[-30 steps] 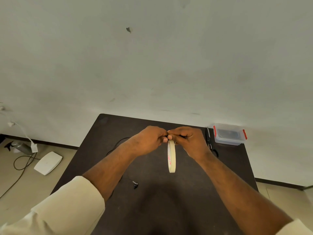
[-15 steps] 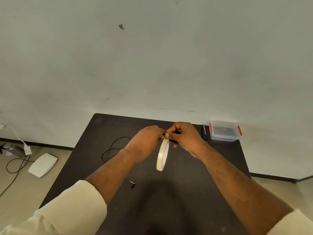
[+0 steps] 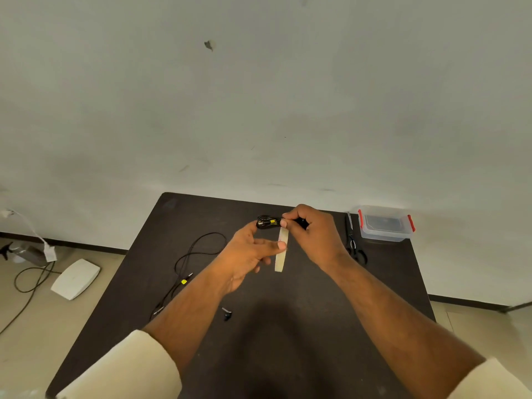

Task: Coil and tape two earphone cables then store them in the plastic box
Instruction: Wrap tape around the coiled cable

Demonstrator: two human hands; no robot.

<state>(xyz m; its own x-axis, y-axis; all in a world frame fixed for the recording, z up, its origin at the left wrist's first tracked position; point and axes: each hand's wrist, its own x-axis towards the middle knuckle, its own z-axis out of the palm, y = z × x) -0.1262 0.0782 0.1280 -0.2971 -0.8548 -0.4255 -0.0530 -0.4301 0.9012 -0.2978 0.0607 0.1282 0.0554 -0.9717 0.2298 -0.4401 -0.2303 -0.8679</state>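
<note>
Two bare hands are up over the dark table (image 3: 288,355), and the action is all between them. Right hand (image 3: 316,240) is curled closed, thumb and forefinger pinching the coiled earphone cable (image 3: 267,223), a tight black bundle with a flash of yellow on it, held clear above the tabletop. Hanging straight down from that same pinch is the roll of tape (image 3: 281,250), seen nearly edge-on, pale cream, dangling in the gap between the hands. Left hand (image 3: 247,254) is loosely open, palm turned inward, fingers spread; its thumb reaches up to the left end of the coil and a fingertip lies against the edge of the tape roll, though whether it actually grips either one I cannot tell. Over on the left half of the table the second earphone cable (image 3: 195,254) lies uncoiled, looping out and trailing back toward the near edge, with a small earbud (image 3: 226,313) lying apart from it nearer the middle. Far right corner: the plastic box (image 3: 384,227), clear with red clips, lid on, right up by the wall. Just beside it on its left, black scissors (image 3: 353,243) lie flat. Cream sleeves frame the bottom corners. Down on the floor at left, a white flat device (image 3: 75,279) lies among cords.
</note>
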